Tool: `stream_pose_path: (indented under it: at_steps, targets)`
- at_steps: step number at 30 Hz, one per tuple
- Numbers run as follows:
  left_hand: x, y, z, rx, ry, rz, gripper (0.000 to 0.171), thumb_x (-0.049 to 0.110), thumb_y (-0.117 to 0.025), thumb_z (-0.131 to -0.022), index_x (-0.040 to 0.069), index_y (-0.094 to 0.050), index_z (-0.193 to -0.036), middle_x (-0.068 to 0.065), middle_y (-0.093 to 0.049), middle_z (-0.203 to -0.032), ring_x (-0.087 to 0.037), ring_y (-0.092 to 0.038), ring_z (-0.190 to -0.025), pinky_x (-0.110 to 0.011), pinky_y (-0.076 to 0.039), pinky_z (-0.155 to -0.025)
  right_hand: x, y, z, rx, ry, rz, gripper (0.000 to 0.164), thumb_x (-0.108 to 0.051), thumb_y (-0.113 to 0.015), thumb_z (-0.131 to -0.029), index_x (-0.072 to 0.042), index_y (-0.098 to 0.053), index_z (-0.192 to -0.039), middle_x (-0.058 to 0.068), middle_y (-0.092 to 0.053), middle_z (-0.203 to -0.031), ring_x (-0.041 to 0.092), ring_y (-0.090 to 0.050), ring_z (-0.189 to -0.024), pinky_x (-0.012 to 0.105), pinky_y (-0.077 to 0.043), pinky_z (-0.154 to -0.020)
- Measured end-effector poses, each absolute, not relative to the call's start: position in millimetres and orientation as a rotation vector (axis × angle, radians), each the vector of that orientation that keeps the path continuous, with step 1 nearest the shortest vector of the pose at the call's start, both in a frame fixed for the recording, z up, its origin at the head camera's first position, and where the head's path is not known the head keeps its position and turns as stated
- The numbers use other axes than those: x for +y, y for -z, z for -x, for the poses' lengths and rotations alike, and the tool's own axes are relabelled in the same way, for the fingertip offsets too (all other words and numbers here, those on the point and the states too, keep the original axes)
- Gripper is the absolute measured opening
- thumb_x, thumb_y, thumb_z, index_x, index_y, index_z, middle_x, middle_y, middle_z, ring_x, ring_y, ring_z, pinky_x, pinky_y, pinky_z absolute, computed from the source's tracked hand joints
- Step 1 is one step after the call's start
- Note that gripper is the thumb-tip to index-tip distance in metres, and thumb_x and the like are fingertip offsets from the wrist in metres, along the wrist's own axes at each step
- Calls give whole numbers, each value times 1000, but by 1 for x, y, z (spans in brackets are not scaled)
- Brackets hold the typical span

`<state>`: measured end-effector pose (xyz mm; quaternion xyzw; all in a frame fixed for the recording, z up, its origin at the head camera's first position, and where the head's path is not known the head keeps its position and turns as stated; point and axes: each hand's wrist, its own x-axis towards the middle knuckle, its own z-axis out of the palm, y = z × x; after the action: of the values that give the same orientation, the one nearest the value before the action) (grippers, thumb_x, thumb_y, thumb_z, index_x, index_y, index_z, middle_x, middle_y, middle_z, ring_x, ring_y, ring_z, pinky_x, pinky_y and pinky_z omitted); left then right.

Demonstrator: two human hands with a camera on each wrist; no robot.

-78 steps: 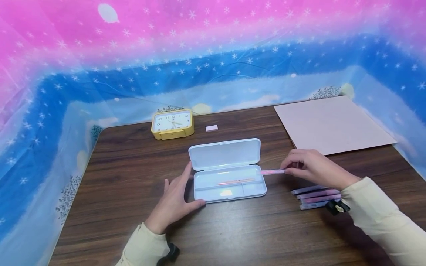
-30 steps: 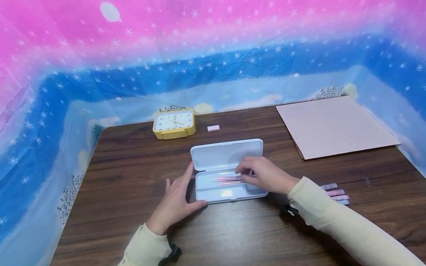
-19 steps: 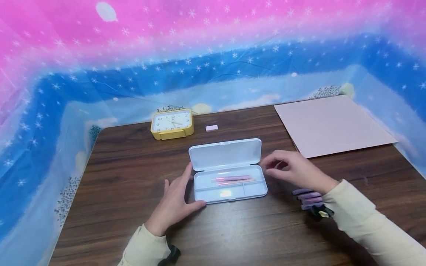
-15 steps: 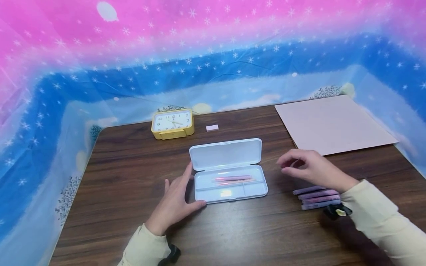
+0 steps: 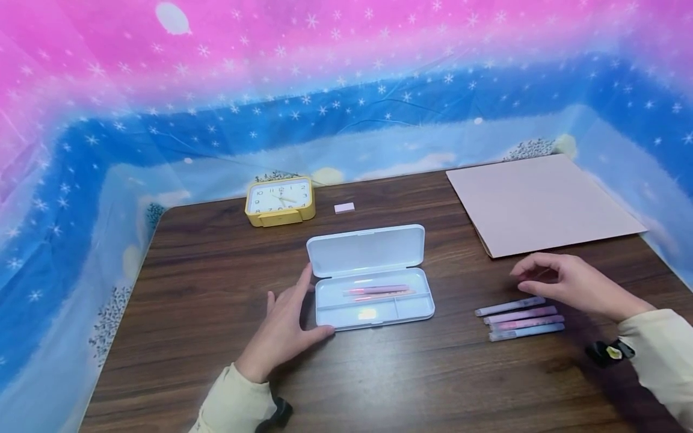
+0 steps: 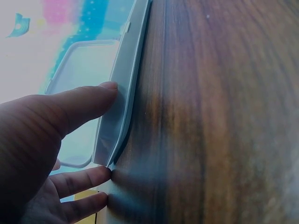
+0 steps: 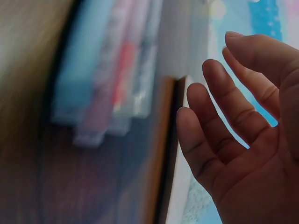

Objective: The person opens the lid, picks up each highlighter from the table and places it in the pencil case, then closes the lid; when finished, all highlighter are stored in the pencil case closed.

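Observation:
A white pencil case [image 5: 375, 322] lies with its lid [image 5: 366, 251] raised; a pink pen [image 5: 381, 290] and a thin orange-pink pen [image 5: 384, 296] are in its long rear compartment. My left hand [image 5: 281, 334] rests at the case's left end: the thumb touches the front wall, and the index finger reaches along the side to the hinge. In the left wrist view the thumb [image 6: 86, 102] lies straight against the wall. Over the right of the table hovers my right hand [image 5: 568, 282], fingers loosely bent around nothing, just behind several pens [image 5: 525, 316] lying side by side.
A yellow clock [image 5: 281, 201] and a small pink eraser-like block [image 5: 344, 208] are behind the case. A flat pale pink board [image 5: 541, 207] covers the back right corner of the dark wooden table [image 5: 379, 379]. A patterned cloth [image 5: 346, 90] hangs around the table.
My right hand laid the pink pen in the case beside the orange-pink one, let go, and has moved back right above the other pens. My left hand stayed at the case.

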<state>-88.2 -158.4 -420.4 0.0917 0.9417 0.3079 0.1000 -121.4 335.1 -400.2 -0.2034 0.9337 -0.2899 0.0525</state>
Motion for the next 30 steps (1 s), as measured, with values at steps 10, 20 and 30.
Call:
stream_pose_path:
  at_steps: [10,20,30]
  targets:
    - [-159,422,87,2797,-894,-273,117,38,-84,-77,24,-3,-160,-12,-50,-149,-34,-34,-145,-72,-1,-115,351,426,117,2858,916,738,25,-13,-77,-85,-25,-68,-104,-10,-69,-94,-3,-61,-78,17,-50,-64]
    - [-159,424,87,2800,-893,-280,117,39,-84,-77,25,-2,-160,-12,-49,-149,-34,-34,-146,-71,-1,-115,351,431,116,2877,854,803,27,-13,-78,-84,-31,-68,-102,-18,-67,-97,-4,-60,-80,16,-49,-66]
    - [-159,423,88,2797,-901,-275,117,38,-84,-77,26,-3,-160,-12,-50,-148,-34,-34,-146,-72,-2,-115,346,428,117,2923,729,863,28,-16,-78,-84,-39,-69,-98,-24,-63,-98,-5,-59,-90,16,-48,-74]
